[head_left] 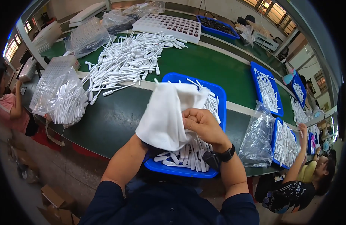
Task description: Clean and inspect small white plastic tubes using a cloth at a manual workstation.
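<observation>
A white cloth [161, 116] is draped over my left hand, hiding it from the wrist up, so its fingers do not show. My right hand [203, 123] is closed, thumb and fingers pinching the cloth's right side. A small white tip pokes out above the cloth's top left edge. Beneath both hands is a blue tray [222, 99] holding many slim white plastic sticks [191, 159], each with a wider, flattened end. A black watch [227, 153] sits on my right wrist.
A large heap of white sticks [122, 60] lies on the green belt [203, 60]. Bagged sticks [69, 105] lie at left, a clear plastic bag [257, 138] at right. More blue trays [278, 97] stand along the right. Co-workers sit at both sides; one person's raised arm [298, 150] shows at right.
</observation>
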The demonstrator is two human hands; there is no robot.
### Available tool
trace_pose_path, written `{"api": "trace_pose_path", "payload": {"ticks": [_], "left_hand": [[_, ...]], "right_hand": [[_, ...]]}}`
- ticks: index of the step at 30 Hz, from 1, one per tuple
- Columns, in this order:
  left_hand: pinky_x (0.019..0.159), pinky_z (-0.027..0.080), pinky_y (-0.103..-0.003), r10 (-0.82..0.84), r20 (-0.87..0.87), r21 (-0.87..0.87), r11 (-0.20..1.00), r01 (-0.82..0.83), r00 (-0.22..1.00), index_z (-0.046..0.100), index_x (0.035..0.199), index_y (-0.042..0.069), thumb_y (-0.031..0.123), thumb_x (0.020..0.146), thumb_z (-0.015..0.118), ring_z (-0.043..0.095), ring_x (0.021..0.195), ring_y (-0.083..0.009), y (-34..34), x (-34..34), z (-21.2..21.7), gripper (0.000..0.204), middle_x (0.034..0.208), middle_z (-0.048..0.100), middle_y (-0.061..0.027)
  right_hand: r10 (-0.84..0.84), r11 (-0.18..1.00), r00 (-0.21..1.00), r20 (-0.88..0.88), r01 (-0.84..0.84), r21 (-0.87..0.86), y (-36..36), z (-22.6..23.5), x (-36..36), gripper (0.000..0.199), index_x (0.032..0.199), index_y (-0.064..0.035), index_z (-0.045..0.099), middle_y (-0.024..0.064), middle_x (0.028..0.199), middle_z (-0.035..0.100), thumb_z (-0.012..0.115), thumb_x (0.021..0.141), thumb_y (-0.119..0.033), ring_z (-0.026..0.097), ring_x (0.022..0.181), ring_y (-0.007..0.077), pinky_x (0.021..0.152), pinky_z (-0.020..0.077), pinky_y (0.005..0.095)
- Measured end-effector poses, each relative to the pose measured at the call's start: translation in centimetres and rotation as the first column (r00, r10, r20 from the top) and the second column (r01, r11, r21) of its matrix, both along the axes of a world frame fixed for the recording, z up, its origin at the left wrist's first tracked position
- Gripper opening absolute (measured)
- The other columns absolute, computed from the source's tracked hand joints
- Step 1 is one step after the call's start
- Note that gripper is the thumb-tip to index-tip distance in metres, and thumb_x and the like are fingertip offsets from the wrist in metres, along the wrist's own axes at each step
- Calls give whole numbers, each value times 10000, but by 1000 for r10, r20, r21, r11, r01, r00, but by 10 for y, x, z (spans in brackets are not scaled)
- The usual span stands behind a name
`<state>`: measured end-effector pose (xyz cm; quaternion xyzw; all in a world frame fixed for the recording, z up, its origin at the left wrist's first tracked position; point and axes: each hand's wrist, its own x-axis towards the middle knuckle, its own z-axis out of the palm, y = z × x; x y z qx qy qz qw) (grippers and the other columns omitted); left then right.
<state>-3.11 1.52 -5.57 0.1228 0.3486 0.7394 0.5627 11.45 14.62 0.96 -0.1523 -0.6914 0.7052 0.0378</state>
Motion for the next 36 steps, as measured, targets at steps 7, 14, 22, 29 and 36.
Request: {"api": "trace_pose_path", "payload": {"ticks": [7, 14, 22, 29, 36], "left_hand": [[725, 567, -328, 278, 55, 68, 957, -281, 959, 560, 1298, 104, 543, 1037, 485, 632, 870, -157, 4, -4, 20, 516, 1037, 623, -43], [732, 561, -329, 362, -520, 203, 932, -299, 774, 562, 1273, 76, 376, 1011, 612, 633, 867, -158, 7, 2, 7, 402, 1072, 639, -48], [691, 512, -314, 173, -486, -46, 974, -223, 857, 629, 1032, -12, 226, 978, 610, 585, 773, -159, 19, 15, 25, 244, 868, 643, -54], [664, 480, -347, 158, -976, 192, 949, 250, 149, 597, 959, -10, 181, 969, 574, 530, 699, -182, 33, 21, 53, 193, 767, 551, -49], [838, 468, -315, -44, -802, 148, 951, 270, 595, 592, 1148, 0, 156, 989, 512, 537, 917, -142, 32, 28, 50, 237, 992, 577, -33]], "right_hand": [[71, 986, 997, 8, -69, -149, 7, -8, 3, 214, 1094, 61, 661, -6, 808, 680, 681, 966, -110, 572, 710, 24, 707, 470, 191], [-134, 961, 986, -102, 154, 232, -15, -12, -4, 200, 1098, 49, 642, -9, 744, 666, 669, 959, -94, 564, 671, 28, 666, 462, 194], [-298, 860, 948, -112, 318, 400, -5, -2, 4, 170, 1087, 13, 643, -27, 734, 637, 649, 959, -98, 519, 648, 23, 618, 424, 199], [-333, 900, 886, -323, 401, 171, 8, -13, 1, 213, 1059, 10, 657, -28, 787, 625, 608, 1016, -192, 512, 695, 26, 665, 434, 204], [-457, 861, 797, -395, 508, 28, 22, -23, 0, 307, 982, 4, 685, -7, 796, 631, 597, 1041, -284, 542, 712, 50, 694, 436, 209]]}}
